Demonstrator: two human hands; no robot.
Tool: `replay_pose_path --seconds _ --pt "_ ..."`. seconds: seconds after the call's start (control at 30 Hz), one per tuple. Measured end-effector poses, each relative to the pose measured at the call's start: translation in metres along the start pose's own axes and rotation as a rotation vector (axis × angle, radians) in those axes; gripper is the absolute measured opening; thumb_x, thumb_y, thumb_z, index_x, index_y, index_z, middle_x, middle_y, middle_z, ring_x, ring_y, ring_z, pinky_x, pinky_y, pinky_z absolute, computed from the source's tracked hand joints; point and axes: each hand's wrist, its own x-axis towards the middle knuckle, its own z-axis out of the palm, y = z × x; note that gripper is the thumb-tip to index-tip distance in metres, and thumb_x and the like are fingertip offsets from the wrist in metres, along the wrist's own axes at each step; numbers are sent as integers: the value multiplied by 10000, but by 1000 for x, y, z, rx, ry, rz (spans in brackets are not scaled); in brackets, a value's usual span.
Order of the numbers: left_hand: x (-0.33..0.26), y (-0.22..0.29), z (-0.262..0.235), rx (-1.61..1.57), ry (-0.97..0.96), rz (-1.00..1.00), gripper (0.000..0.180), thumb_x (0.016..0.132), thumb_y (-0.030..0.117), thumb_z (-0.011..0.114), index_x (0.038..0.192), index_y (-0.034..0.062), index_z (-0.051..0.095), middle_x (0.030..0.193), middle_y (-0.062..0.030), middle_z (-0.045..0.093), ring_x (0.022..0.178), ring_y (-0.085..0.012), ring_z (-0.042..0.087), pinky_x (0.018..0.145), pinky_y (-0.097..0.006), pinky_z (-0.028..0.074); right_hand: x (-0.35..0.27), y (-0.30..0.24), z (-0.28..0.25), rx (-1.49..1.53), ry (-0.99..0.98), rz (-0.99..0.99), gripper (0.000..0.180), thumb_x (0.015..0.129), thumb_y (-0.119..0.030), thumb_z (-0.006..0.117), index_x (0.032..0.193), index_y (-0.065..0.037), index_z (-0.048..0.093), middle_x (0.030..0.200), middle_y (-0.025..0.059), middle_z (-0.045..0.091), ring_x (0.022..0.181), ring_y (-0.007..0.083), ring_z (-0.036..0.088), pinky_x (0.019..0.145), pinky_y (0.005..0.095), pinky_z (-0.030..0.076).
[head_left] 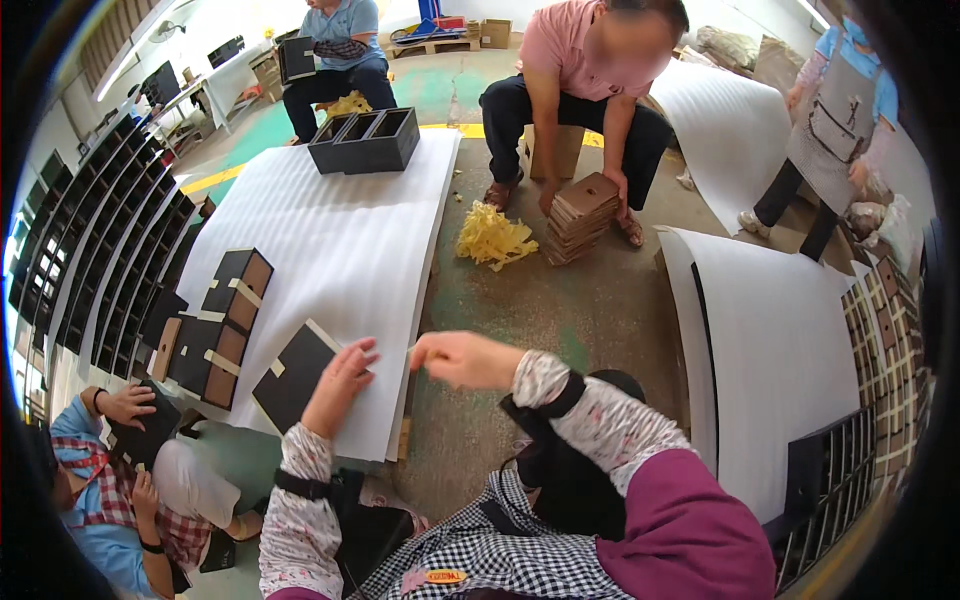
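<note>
A flat black panel (pixel 296 372) lies on the white foam sheet (pixel 340 225), with pale tape along its upper right edge and a small tape piece near its upper left. Beside its right edge is my left hand (pixel 345 382), fingers apart, holding nothing that I can see. My right hand (pixel 468 360) is over the gap to the right of the sheet, its fingers curled into a pinch. Whatever sits between those fingertips is too small to make out.
Black boxes with brown faces and tape strips (pixel 222 330) stand left of the panel; a black divided box (pixel 365 140) is at the far end. Across from me a person handles stacked brown boards (pixel 580 215) beside yellow scraps (pixel 495 237). Another person sits at lower left holding a black panel (pixel 145 430).
</note>
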Motion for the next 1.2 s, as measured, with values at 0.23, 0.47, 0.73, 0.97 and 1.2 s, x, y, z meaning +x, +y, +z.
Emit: replay_pose_path --seconds 0.23,0.47,0.73,0.97,1.2 --pt "-49 -14 -1 95 79 68 264 922 254 513 1062 40 578 927 -14 623 846 -97 586 733 -245 479 21 -8 52 193 -195 16 203 843 -143 448 971 -34 563 830 56 586 704 131 538 644 279 454" --pt "-41 -32 -16 141 147 162 207 925 255 507 934 59 573 840 1 598 736 -64 543 648 -214 441 47 11 67 132 -223 -49 190 840 -137 448 949 -44 573 807 23 574 652 103 513 581 258 439" --pt "-36 -22 -23 -279 137 26 202 929 278 488 887 87 537 746 23 527 707 -71 524 658 -208 425 70 6 67 819 -87 -64 321 935 -217 476 1201 -50 540 711 -42 503 637 24 445 559 164 373" --pt "-33 -23 -34 35 216 191 220 946 283 463 891 80 528 785 13 553 698 -69 522 670 -213 419 80 23 70 471 -133 41 227 931 -241 490 1049 -65 573 702 -37 546 562 17 422 499 171 355" --pt "-16 -52 -55 1344 585 395 580 814 401 608 1227 20 463 1254 -166 474 1236 -284 376 1026 -412 269 76 28 47 623 47 161 242 925 -260 497 1012 -45 569 764 -2 600 534 19 415 477 170 356"
